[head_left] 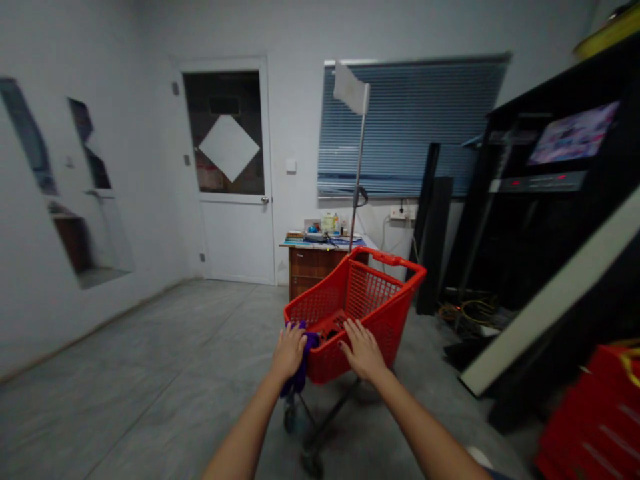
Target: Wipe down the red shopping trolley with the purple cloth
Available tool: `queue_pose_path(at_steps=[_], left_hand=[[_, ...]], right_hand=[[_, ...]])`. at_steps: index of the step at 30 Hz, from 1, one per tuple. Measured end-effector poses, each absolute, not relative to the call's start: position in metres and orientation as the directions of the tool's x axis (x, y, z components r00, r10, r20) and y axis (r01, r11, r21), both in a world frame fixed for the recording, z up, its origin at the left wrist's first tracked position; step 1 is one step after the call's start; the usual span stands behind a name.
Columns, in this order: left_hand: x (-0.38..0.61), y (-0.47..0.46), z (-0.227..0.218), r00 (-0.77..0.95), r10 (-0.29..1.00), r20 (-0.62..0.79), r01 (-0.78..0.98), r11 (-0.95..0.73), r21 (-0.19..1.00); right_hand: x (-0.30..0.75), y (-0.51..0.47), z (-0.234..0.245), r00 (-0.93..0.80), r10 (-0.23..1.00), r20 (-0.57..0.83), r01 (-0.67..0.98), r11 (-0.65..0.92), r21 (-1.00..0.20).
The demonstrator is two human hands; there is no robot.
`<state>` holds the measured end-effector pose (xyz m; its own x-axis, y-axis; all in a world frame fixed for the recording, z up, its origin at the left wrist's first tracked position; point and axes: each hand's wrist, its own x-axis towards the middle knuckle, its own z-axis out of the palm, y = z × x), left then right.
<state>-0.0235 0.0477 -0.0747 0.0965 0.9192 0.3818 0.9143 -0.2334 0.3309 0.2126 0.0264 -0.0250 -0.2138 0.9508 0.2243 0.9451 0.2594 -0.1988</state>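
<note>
A red plastic shopping cart (327,360) with lattice sides stands right in front of me on dark wheeled legs. My left hand (290,350) is at the left corner of its near rim, closed over a bunched purple cloth (297,377) that hangs down outside the basket. My right hand (363,348) rests on the near rim farther right, its fingers stretched forward over the edge and the thumb apart. Something dark lies on the basket floor, too small to make out. A thin pole bearing a white flag (351,89) rises behind the cart's far end.
A brown desk (316,267) with bottles and papers stands behind the cart, near a white door (237,237). On the right are a black rack (540,220) with a lit screen, a leaning pale panel (550,300), floor cables (477,312) and red drawers (595,413). A mirror (90,220) is at left.
</note>
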Motion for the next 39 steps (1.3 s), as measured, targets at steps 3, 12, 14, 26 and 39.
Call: queue_pose_path(at_steps=[3,12,14,26,39], left_hand=[[0.001,0.038,-0.083,0.067,0.895,0.440,0.912,-0.234,0.337],[0.025,0.024,-0.068,0.102,0.826,0.554,0.936,-0.268,0.227],[0.009,0.027,-0.066,0.179,0.818,0.547,0.915,-0.342,0.213],[0.035,0.038,-0.067,-0.125,0.832,0.540,0.939,-0.076,0.336],[-0.041,0.048,-0.060,0.014,0.912,0.409,0.966,-0.117,0.229]], right_hand=[[0.202,0.028,-0.033,-0.203,0.947,0.250,0.946,0.256,-0.200],[0.199,0.022,-0.030,-0.208,0.939,0.273,0.949,0.261,-0.175],[0.212,0.026,-0.023,-0.264,0.925,0.275,0.941,0.310,-0.140],[0.202,0.028,-0.030,-0.248,0.917,0.314,0.931,0.315,-0.183],[0.224,0.045,-0.017,-0.234,0.907,0.351,0.947,0.294,-0.128]])
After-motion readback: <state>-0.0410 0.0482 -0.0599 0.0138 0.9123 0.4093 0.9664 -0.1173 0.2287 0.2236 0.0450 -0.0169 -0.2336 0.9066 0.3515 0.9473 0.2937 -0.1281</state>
